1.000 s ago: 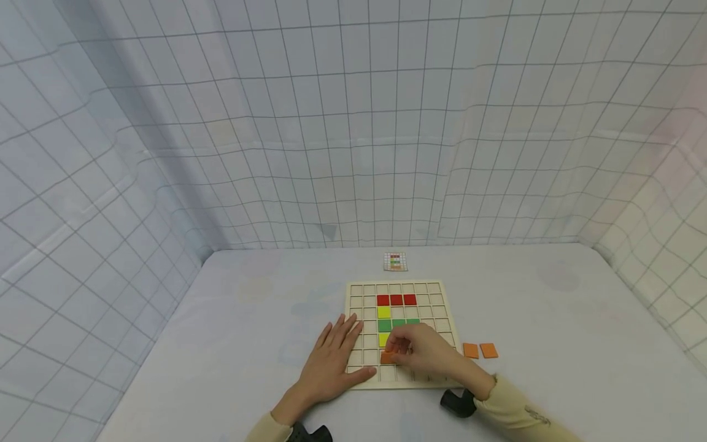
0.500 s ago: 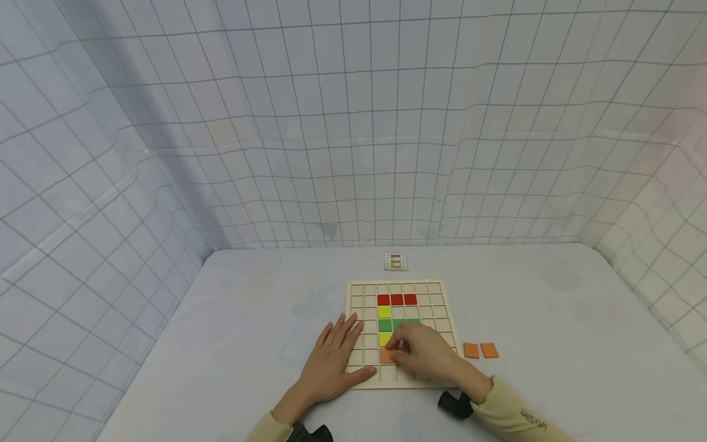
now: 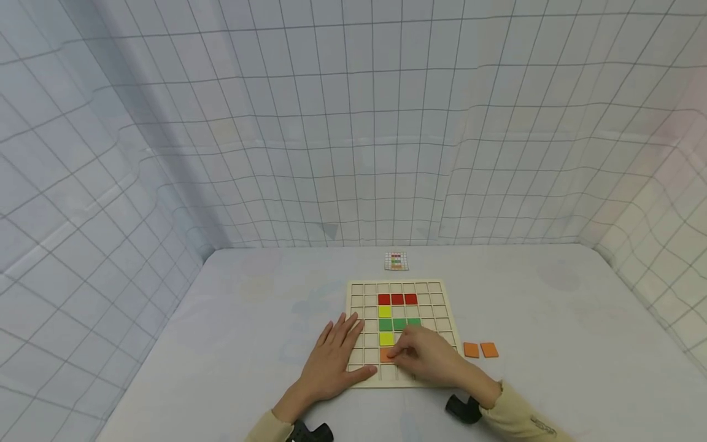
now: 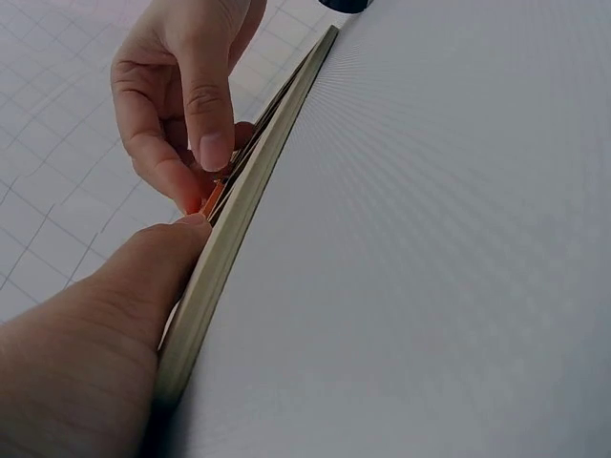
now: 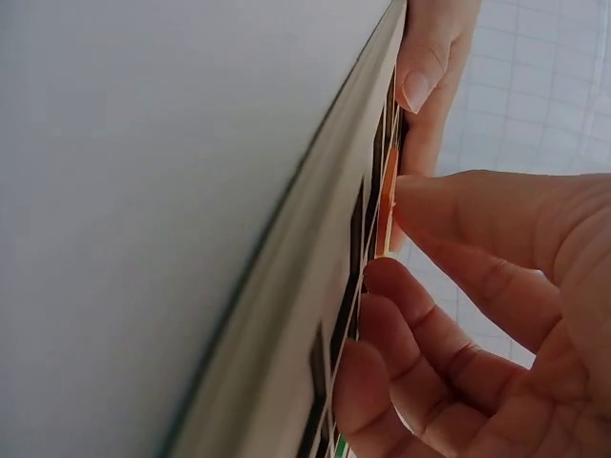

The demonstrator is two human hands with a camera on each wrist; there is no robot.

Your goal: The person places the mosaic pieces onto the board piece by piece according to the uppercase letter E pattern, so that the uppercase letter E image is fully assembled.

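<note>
A pale square board with a grid of recessed cells lies on the table. It bears red tiles, yellow tiles and a row of green tiles. Below the lower yellow one, an orange tile lies in a cell. My right hand presses a fingertip on that tile; the right wrist view shows the finger against its orange face, other fingers bent by the board. My left hand rests with spread fingers on the board's left side, thumb along the front.
Two loose orange tiles lie on the table just right of the board. Behind the board is a small printed card with a coloured grid pattern. A white curtain with grid lines surrounds the table's back and sides.
The orange tile, held tilted by the right hand a second ago, now lies flat in the cell under the yellow one. The right fingers have shifted slightly; the left hand stays put.
</note>
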